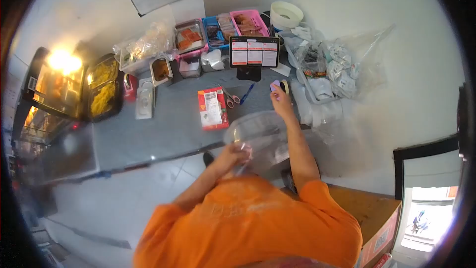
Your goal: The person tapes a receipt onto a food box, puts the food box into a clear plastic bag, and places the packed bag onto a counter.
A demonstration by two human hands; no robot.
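Note:
My left hand (240,154) is closed on a clear plastic bag (260,134), near the counter's front edge. The bag spreads open toward my right forearm. Farther forward, my right hand (281,100) has its fingers closed on a small purple item (275,86), beside a roll of tape (284,87). A red and white box (213,109) with a paper label lies flat on the grey counter (168,134). Scissors (231,100) with pink handles rest at its right, and a blue pen (247,93) lies next to them.
A tablet (254,52) stands on the counter behind the pen. Pink and blue baskets and metal trays line the wall. On the right is a plastic bin (317,92) beside bags. A lit display case (59,84) stands at the left.

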